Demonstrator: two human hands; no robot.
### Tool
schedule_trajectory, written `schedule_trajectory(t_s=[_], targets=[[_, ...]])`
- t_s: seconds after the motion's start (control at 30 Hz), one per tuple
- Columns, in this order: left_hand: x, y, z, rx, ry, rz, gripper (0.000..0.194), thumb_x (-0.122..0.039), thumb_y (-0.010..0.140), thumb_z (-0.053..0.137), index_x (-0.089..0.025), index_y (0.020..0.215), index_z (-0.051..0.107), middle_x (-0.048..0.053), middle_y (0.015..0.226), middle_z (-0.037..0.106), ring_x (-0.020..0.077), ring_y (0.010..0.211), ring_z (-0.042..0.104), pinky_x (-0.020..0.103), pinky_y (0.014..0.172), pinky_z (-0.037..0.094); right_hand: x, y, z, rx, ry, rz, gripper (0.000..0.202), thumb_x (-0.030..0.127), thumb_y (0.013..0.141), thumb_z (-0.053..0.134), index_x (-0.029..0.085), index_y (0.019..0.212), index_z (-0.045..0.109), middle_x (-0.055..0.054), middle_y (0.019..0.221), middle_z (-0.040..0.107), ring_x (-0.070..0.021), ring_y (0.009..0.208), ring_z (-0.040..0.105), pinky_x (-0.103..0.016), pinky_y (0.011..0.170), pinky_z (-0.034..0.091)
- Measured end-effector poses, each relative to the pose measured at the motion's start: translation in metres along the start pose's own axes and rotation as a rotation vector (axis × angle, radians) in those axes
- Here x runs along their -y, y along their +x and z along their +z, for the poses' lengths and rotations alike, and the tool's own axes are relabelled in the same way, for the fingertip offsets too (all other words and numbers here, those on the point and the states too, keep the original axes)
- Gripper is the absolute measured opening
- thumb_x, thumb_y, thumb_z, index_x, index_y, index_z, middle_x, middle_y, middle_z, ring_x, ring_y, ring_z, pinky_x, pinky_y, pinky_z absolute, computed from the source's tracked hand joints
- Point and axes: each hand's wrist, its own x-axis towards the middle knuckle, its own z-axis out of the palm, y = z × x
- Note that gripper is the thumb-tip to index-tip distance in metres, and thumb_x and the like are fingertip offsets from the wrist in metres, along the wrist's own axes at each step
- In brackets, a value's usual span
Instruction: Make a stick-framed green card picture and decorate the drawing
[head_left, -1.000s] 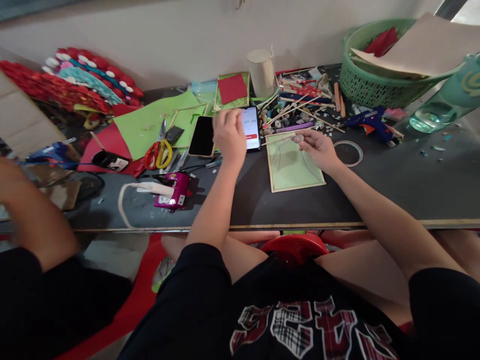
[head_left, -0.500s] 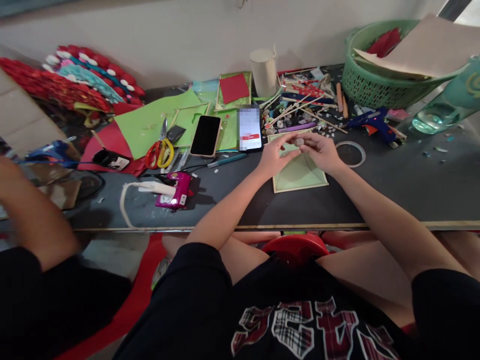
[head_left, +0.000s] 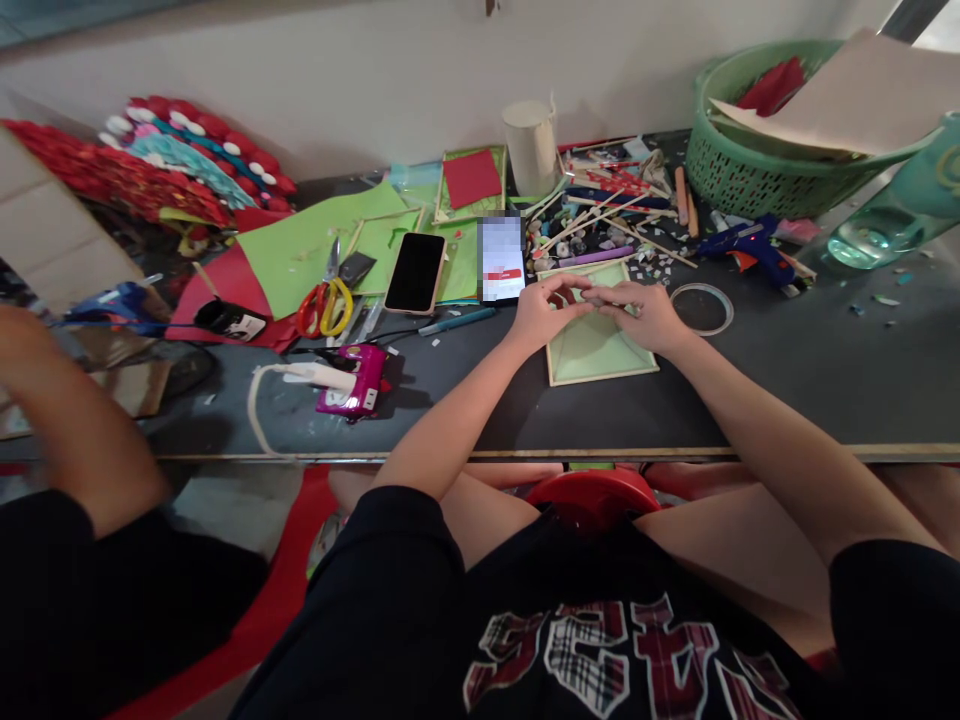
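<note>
Since a second ago, the left hand (head_left: 553,308) has moved from the lit phone (head_left: 504,262) to the green panel (head_left: 600,352). Scissors (head_left: 325,303) and a dark phone (head_left: 415,272) lie left of the panel. Over its far part, the left hand's fingertips meet the right hand's (head_left: 637,308); whether either grips anything, I cannot tell. Desk (head_left: 810,375) shows between the panel and the front edge, and extends rightward past a ring (head_left: 730,312) beside it.

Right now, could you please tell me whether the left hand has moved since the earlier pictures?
Yes. Judged against the lit phone, the left hand has moved right, from over its left edge to its right side.
</note>
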Motion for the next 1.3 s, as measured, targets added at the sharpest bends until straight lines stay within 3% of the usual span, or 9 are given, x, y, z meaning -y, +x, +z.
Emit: schedule_trajectory(t_s=[0.2,0.4,0.5,0.57,0.7,0.8,0.97,1.1,1.3], targets=[[0.004,0.0,0.0,-0.038,-0.002,-0.024,0.031,-0.042,0.081,0.088,-0.019,0.1,0.079,0.006,0.094,0.08,0.0137,0.074,0.068,0.024,0.061,0.051,-0.004,0.002,-0.002,0.043,-0.064,-0.102,0.03,0.031,0.093,0.059,0.032,0.108,0.085,-0.002,0.106,0.082,-0.0245,0.098,0.074,-0.039,0.094,0.057],[0.003,0.003,-0.008,-0.116,0.185,0.104,0.051,-0.053,0.078,0.09,-0.023,0.115,0.073,0.01,0.124,0.075,0.0182,0.1,0.069,0.025,0.072,0.053,-0.003,0.003,-0.005,-0.098,-0.161,0.026,0.036,0.033,0.095,0.058,0.026,0.123,0.08,-0.006,0.107,0.081,-0.0255,0.095,0.074,-0.038,0.09,0.057],[0.008,0.003,-0.01,-0.159,0.183,0.096,0.042,-0.06,0.093,0.073,-0.023,0.111,0.072,0.009,0.119,0.075,0.0158,0.091,0.069,0.024,0.066,0.052,0.001,0.003,-0.005,-0.154,-0.06,0.079,0.036,0.042,0.095,0.063,0.024,0.122,0.079,-0.006,0.108,0.08,-0.0234,0.089,0.073,-0.037,0.085,0.058],[0.011,0.003,-0.009,-0.184,0.189,0.098,0.033,-0.054,0.101,0.063,-0.023,0.104,0.072,0.008,0.112,0.076,0.014,0.081,0.067,0.025,0.064,0.051,0.007,0.002,-0.005,-0.139,0.046,0.076,0.04,0.051,0.092,0.069,0.025,0.121,0.078,-0.007,0.111,0.08,-0.0235,0.092,0.073,-0.037,0.086,0.058],[0.016,0.005,-0.005,-0.114,0.242,0.13,0.01,-0.022,0.098,0.064,-0.021,0.099,0.074,0.006,0.107,0.077,0.0127,0.072,0.066,0.026,0.068,0.053,0.028,-0.001,-0.005,0.036,0.116,0.002,0.038,0.055,0.083,0.081,0.025,0.107,0.081,-0.007,0.104,0.08,-0.0241,0.094,0.073,-0.037,0.085,0.057],[0.02,0.007,-0.002,0.003,0.285,0.139,0.019,-0.006,0.087,0.063,-0.019,0.096,0.075,0.006,0.105,0.078,0.0136,0.073,0.066,0.028,0.076,0.055,0.047,-0.002,-0.001,0.266,-0.024,-0.079,0.018,0.038,0.082,0.085,0.028,0.096,0.084,-0.003,0.094,0.081,-0.0235,0.091,0.072,-0.035,0.086,0.054],[0.023,0.01,0.002,0.1,0.337,0.143,0.022,-0.004,0.087,0.06,-0.019,0.093,0.075,0.006,0.103,0.078,0.0191,0.09,0.07,0.034,0.091,0.056,0.062,0.002,0.015,0.541,-0.21,-0.14,0.016,0.022,0.08,0.084,0.031,0.094,0.085,0.002,0.097,0.083,-0.0245,0.097,0.072,-0.036,0.088,0.052],[0.019,0.012,0.003,0.151,0.363,0.118,0.025,-0.002,0.088,0.056,-0.016,0.097,0.075,0.009,0.109,0.078,0.0223,0.106,0.071,0.036,0.101,0.054,0.061,0.01,0.02,0.628,-0.301,-0.127,0.02,0.025,0.079,0.086,0.034,0.097,0.086,0.004,0.102,0.084,-0.0251,0.103,0.073,-0.035,0.089,0.051],[0.01,0.012,0.003,0.2,0.425,0.063,0.028,-0.006,0.092,0.05,-0.016,0.102,0.074,0.01,0.116,0.076,0.0218,0.111,0.07,0.033,0.104,0.052,0.077,0.021,0.016,0.749,-0.433,-0.087,0.02,0.027,0.085,0.081,0.032,0.104,0.086,0.003,0.11,0.083,-0.0231,0.108,0.074,-0.03,0.081,0.05]])
